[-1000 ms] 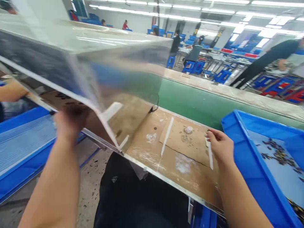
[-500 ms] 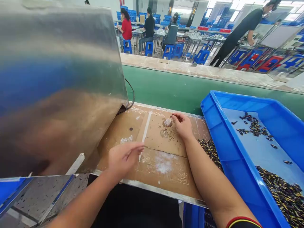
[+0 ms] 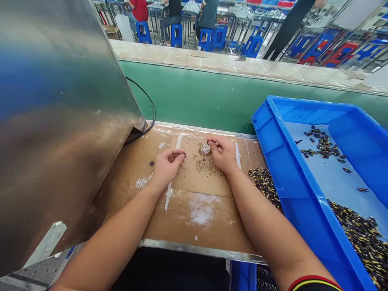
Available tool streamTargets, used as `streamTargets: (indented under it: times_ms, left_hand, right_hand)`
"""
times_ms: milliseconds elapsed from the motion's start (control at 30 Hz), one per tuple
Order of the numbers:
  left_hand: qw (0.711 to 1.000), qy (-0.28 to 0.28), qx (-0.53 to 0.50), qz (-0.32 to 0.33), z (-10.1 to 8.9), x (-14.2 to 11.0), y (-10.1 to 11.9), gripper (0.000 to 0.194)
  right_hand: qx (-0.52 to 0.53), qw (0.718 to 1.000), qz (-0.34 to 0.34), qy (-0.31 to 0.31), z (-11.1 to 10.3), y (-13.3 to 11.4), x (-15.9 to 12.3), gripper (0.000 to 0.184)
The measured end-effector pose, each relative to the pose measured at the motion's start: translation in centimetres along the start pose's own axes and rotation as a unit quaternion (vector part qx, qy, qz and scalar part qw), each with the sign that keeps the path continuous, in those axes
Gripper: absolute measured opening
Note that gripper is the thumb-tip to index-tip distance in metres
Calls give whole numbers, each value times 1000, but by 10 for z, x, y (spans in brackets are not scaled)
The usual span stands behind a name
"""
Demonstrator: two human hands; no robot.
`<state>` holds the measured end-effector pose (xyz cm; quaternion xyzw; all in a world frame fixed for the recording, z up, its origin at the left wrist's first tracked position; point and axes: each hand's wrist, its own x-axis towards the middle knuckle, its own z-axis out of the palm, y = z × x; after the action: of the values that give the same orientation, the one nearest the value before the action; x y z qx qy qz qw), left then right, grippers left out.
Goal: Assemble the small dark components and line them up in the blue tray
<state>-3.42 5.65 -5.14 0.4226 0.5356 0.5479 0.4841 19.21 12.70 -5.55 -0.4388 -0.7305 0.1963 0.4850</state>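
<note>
My left hand rests on the brown cardboard mat, fingers curled in a pinch on a tiny dark part. My right hand lies just to its right, pinching a small dark piece beside a little round clear cap that sits on the mat. A patch of ridged marks shows between the two hands. A heap of small black-and-yellow parts lies on the mat by my right forearm.
A big shiny metal housing fills the left side, with a black cable running behind it. A blue plastic bin holding several dark parts stands at the right. Behind runs a green conveyor belt. People sit at far benches.
My head has tipped down. My left hand came off the metal housing, crossed the mat and closed in a pinch near the cap. My right hand moved left to the cap.
</note>
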Motion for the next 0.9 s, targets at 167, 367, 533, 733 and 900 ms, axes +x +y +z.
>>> streamTargets:
  times_ms: [167, 367, 533, 733, 900]
  left_hand:
    - [999, -22, 28, 3, 2, 2, 2, 31]
    - [998, -39, 42, 29, 2, 2, 0, 21]
    - [997, -47, 44, 37, 1, 1, -4, 20]
    - [999, -49, 5, 9, 4, 0, -2, 25]
    - [999, -43, -20, -24, 5, -1, 0, 33]
  right_hand:
    - [-17, 1000, -1, -5, 1, 0, -1, 20]
    - [-35, 999, -15, -2, 0, -5, -2, 20]
    - [-55, 998, -5, 0, -1, -4, -3, 20]
    - [-58, 998, -2, 38, 1, -6, -4, 18]
    - [-29, 992, 46, 115, 4, -10, -6, 18]
